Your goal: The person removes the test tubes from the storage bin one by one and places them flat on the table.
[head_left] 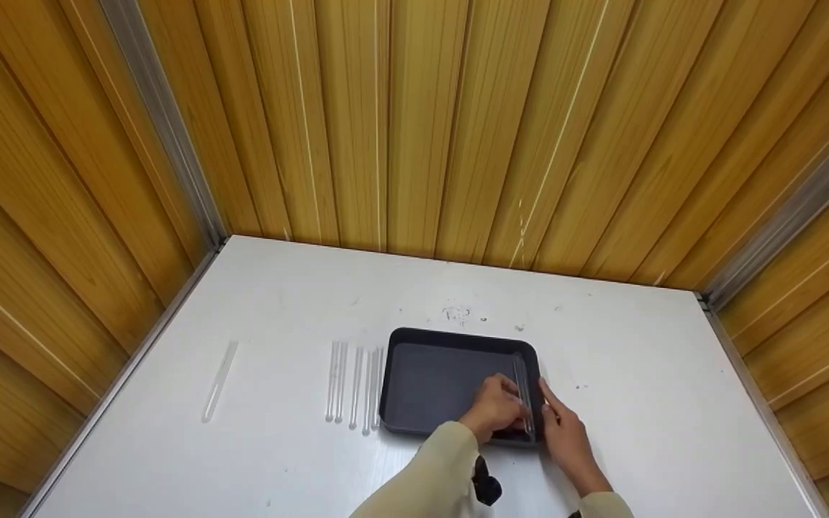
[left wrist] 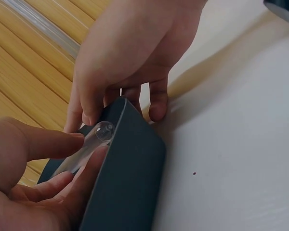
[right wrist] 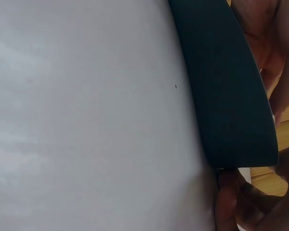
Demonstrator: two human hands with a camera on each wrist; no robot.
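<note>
Inside the right side of the dark tray (head_left: 425, 381), my left hand (head_left: 495, 409) pinches a clear test tube (head_left: 523, 385) that lies along the tray's right wall. Up close in the left wrist view, the thumb and fingers of the left hand (left wrist: 19, 163) are on either side of the test tube (left wrist: 105, 131), its rounded end near the wall. My right hand (head_left: 567, 439) grips the tray's right wall from outside. In the left wrist view the right hand (left wrist: 130, 53) has its fingers around the rim. The right wrist view shows mostly the tray's outer wall (right wrist: 226, 82).
Several clear test tubes (head_left: 354, 388) lie side by side just left of the tray. One more test tube (head_left: 219, 381) lies apart, farther left on the white table (head_left: 278, 467). Wood-patterned panels (head_left: 422, 129) rise behind the table and on both sides.
</note>
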